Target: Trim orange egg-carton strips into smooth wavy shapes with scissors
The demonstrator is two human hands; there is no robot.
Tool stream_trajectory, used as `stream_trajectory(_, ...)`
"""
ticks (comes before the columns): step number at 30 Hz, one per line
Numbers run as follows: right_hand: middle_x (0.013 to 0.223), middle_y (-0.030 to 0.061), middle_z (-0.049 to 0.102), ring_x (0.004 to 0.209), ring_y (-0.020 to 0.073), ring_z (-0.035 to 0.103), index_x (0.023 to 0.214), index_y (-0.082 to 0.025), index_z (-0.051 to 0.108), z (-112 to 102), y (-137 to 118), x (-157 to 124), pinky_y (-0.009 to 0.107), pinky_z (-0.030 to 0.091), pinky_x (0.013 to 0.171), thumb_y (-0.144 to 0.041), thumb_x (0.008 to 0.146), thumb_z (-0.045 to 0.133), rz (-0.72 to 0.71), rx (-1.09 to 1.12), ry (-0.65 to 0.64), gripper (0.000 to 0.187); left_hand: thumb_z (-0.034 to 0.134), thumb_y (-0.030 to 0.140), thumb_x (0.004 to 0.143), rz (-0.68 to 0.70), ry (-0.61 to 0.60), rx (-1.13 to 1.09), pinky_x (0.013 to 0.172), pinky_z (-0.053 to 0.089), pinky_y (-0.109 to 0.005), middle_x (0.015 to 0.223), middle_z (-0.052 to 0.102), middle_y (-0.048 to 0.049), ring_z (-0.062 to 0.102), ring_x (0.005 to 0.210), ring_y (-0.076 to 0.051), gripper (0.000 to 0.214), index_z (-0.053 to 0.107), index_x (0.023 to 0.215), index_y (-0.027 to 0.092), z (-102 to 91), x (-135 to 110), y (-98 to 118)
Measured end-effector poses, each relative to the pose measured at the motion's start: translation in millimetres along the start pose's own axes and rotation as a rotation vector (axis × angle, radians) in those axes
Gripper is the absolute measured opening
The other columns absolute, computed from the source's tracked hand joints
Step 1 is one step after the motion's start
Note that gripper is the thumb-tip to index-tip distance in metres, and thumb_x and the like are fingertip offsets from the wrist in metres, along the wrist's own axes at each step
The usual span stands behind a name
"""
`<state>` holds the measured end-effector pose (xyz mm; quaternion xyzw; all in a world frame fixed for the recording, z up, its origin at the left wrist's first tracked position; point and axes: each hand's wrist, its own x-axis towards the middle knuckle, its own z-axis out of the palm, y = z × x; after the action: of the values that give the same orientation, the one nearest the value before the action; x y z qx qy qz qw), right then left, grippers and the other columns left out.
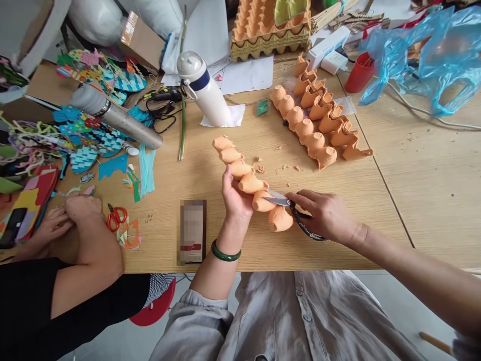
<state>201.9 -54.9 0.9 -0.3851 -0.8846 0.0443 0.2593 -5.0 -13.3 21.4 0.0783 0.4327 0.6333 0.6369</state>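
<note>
My left hand [237, 194] is closed around the underside of an orange egg carton strip [252, 183], a row of several cups that slants from upper left to lower right above the table. In my right hand [326, 213] is a pair of black-handled scissors [278, 200]. Their blades are parted and lie against the cups near the strip's lower end. Farther back on the table rest another row of orange cups [303, 124] and several jagged cut carton strips [330, 113]. Small orange scraps [260, 169] are scattered just beyond my left hand.
A phone [193, 231] lies left of my left wrist. Behind stand a white bottle [206, 90] and stacked egg trays [268, 30]. A red cup [359, 72] and blue plastic bag [432, 60] are at right. A co-worker's hands [71, 215] work at left, near red scissors [116, 216].
</note>
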Motion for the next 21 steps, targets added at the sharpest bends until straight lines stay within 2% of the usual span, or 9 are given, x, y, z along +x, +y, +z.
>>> stream_trajectory(7, 0.077, 0.0029, 0.077, 0.056, 0.0128, 0.063, 0.107, -0.013, 0.074, 5, -1, -5, 0.030, 0.027, 0.049, -0.018, 0.093, 0.052, 0.012, -0.049, 0.009, 0.027, 0.051, 0.050, 0.096, -0.005, 0.036, -0.020, 0.060, 0.052, -0.033, 0.071, 0.062, -0.0004, 0.060, 0.061, -0.016, 0.034, 0.067, 0.088, 0.022, -1.0, 1, -1)
stream_trajectory(10, 0.072, 0.0034, 0.075, 0.055, 0.0132, 0.062, 0.107, -0.015, 0.075, 7, -1, -8, 0.029, 0.026, 0.050, -0.017, 0.092, 0.050, 0.075, -0.018, -0.054, 0.029, 0.055, 0.047, 0.094, 0.011, 0.024, -0.014, 0.065, 0.053, -0.034, 0.073, 0.065, -0.0009, 0.062, 0.066, -0.018, 0.027, 0.067, 0.087, 0.024, 0.7, 0, -1)
stream_trajectory(13, 0.075, 0.0054, 0.075, 0.060, 0.0149, 0.063, 0.104, -0.017, 0.074, 4, -2, -4, 0.027, 0.031, 0.054, -0.023, 0.094, 0.049, 0.242, 0.124, -0.179, 0.028, 0.057, 0.048, 0.093, 0.033, 0.011, 0.019, 0.072, 0.054, -0.036, 0.080, 0.068, -0.0027, 0.066, 0.079, -0.022, 0.024, 0.068, 0.091, 0.026, 0.9, 0, -1)
stream_trajectory(17, 0.073, 0.0035, 0.070, 0.059, 0.0163, 0.059, 0.106, -0.019, 0.069, -13, 0, 6, 0.027, 0.037, 0.056, -0.047, 0.093, 0.058, 0.565, 0.374, -0.259, 0.032, 0.063, 0.059, 0.087, 0.063, -0.021, 0.079, 0.074, 0.053, -0.039, 0.085, 0.066, -0.0026, 0.065, 0.082, -0.024, 0.032, 0.066, 0.094, 0.027, -4.3, 3, 1)
stream_trajectory(21, 0.077, 0.0029, 0.070, 0.064, 0.0168, 0.061, 0.114, -0.019, 0.066, -32, 4, 8, 0.027, 0.042, 0.058, -0.044, 0.087, 0.063, 0.571, 0.425, -0.327, 0.036, 0.065, 0.065, 0.082, 0.076, -0.022, 0.111, 0.072, 0.051, -0.039, 0.080, 0.062, -0.0020, 0.062, 0.076, -0.023, 0.038, 0.063, 0.091, 0.028, -7.1, 5, 4)
